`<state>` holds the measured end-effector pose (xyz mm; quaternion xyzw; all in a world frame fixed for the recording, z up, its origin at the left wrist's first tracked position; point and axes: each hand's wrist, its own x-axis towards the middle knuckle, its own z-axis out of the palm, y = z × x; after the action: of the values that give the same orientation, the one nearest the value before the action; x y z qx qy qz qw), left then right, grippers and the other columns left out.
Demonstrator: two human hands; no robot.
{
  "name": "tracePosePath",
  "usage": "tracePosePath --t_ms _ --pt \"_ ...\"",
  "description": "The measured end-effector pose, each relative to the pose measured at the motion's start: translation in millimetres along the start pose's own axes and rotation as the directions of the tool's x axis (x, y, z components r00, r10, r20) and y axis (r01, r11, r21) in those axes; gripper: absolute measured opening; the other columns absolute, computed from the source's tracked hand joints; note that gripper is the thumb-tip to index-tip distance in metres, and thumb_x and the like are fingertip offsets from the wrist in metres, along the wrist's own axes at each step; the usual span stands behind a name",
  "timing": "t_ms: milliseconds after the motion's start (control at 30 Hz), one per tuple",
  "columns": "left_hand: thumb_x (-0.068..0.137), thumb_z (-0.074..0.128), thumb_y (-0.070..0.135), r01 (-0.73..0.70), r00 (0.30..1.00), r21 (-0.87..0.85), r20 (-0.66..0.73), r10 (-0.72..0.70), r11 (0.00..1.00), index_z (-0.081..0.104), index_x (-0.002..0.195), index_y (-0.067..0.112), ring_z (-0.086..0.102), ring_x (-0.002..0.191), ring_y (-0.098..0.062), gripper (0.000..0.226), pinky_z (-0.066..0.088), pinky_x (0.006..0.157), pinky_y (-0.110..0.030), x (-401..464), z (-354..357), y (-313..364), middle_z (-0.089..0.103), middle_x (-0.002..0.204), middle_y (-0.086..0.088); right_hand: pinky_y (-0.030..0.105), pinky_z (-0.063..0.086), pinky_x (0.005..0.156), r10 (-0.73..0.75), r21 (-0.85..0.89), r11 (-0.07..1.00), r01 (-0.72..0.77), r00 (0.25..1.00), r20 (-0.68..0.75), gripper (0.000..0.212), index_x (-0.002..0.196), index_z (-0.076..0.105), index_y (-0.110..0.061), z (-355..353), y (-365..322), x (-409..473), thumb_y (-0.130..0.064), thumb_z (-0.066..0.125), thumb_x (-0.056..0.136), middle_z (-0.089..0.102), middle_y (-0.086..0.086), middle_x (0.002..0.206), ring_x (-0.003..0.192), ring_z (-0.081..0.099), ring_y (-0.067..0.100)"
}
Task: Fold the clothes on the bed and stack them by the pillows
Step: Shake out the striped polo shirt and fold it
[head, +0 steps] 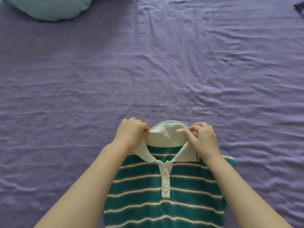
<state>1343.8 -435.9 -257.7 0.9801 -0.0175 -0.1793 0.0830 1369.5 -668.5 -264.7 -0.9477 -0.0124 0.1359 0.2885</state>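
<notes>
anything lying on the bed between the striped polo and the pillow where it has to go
Nothing visible. Both hands, left hand and right hand, pinch the collar of the striped polo, and only bare purple sheet lies between it and the pillow.

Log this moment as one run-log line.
step: straightening collar | left hand: pinches collar | right hand: pinches collar | shirt: flat on sheet, unfolded | pillow: far left
</notes>
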Motion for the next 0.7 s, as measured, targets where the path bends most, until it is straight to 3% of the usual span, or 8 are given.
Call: tracePosePath --t_ms 67,167,267,367,467,533,633,700 --pt "0.097 0.046 0.029 0.109 0.988 -0.26 0.137 -0.076 0.959 0.06 0.1 0.031 0.052 0.092 -0.015 0.014 0.041 0.077 -0.029 -4 -8 -16 0.061 0.099 0.008 0.044 0.046 0.085 0.069 0.187 0.979 -0.085 0.993 0.093 0.014 0.09 0.063 -0.016 -12 6 1 -0.024 0.052 0.092 0.062 0.001 0.091 0.091 0.055 0.024" --pt "0.096 0.045 0.029 0.299 0.937 -0.38 0.291 -0.194 0.875 0.056 0.096 0.029 0.055 0.088 -0.013 0.01 0.05 0.077 -0.032 4 -11 -23 0.058 0.097 0.008 0.048 0.046 0.084 0.134 0.115 0.983 -0.144 0.987 0.094 0.016 0.087 0.057 -0.016 -15 11 5 -0.023 0.045 0.093 0.059 -0.002 0.078 0.079 0.055 0.023" --pt "0.094 0.042 0.027 0.4 0.904 -0.332 0.298 -0.307 0.854 0.058 0.095 0.025 0.056 0.088 -0.017 0.016 0.049 0.072 -0.033 15 -5 -11 0.06 0.097 0.003 0.041 0.042 0.082 0.164 0.026 0.986 -0.167 0.983 0.078 0.017 0.083 0.055 -0.013 -4 7 14 -0.021 0.043 0.091 0.06 0.002 0.078 0.081 0.055 0.027" --pt "0.096 0.041 0.029 0.447 0.894 -0.383 0.194 -0.403 0.808 0.061 0.102 0.02 0.056 0.092 -0.022 0.023 0.051 0.079 -0.039 13 5 2 0.061 0.102 0.0 0.036 0.04 0.075 0.211 0.048 0.975 -0.217 0.971 0.112 0.027 0.079 0.055 -0.013 4 6 22 -0.026 0.039 0.095 0.064 0.004 0.078 0.084 0.056 0.029" --pt "0.095 0.047 0.023 0.329 0.892 -0.424 -0.153 -0.425 0.844 0.065 0.104 0.014 0.052 0.096 -0.027 0.021 0.046 0.084 -0.043 -5 11 15 0.062 0.102 -0.008 0.03 0.035 0.068 0.204 0.218 0.951 -0.22 0.975 0.093 0.022 0.08 0.055 -0.019 -5 18 13 -0.026 0.042 0.096 0.064 -0.004 0.075 0.079 0.056 0.02" --pt "0.091 0.054 0.018 0.229 0.882 -0.391 -0.304 -0.36 0.892 0.067 0.101 0.014 0.052 0.091 -0.027 0.017 0.045 0.08 -0.041 -21 14 26 0.062 0.097 -0.007 0.027 0.036 0.072 0.141 0.184 0.971 -0.15 0.988 0.063 0.012 0.093 0.061 -0.02 -16 33 -4 -0.022 0.049 0.095 0.064 -0.004 0.087 0.083 0.055 0.015" --pt "0.08 0.067 0.011 0.088 0.905 -0.28 -0.379 -0.195 0.956 0.071 0.094 0.015 0.052 0.093 -0.025 0.015 0.042 0.077 -0.037 -43 18 31 0.063 0.096 -0.003 0.032 0.043 0.085 0.045 0.068 0.997 -0.047 0.998 0.033 0.023 0.113 0.061 -0.013 -27 54 -34 -0.02 0.059 0.091 0.062 0.001 0.106 0.097 0.055 0.018" --pt "0.074 0.071 0.016 0.002 0.942 -0.125 -0.333 -0.044 0.992 0.071 0.095 0.02 0.048 0.11 -0.027 0.021 0.04 0.088 -0.043 -51 21 24 0.062 0.111 -0.001 0.042 0.044 0.09 -0.116 -0.111 0.988 0.111 0.993 -0.037 0.031 0.114 0.062 -0.01 -26 59 -47 -0.014 0.067 0.084 0.06 0.007 0.112 0.106 0.055 0.027"
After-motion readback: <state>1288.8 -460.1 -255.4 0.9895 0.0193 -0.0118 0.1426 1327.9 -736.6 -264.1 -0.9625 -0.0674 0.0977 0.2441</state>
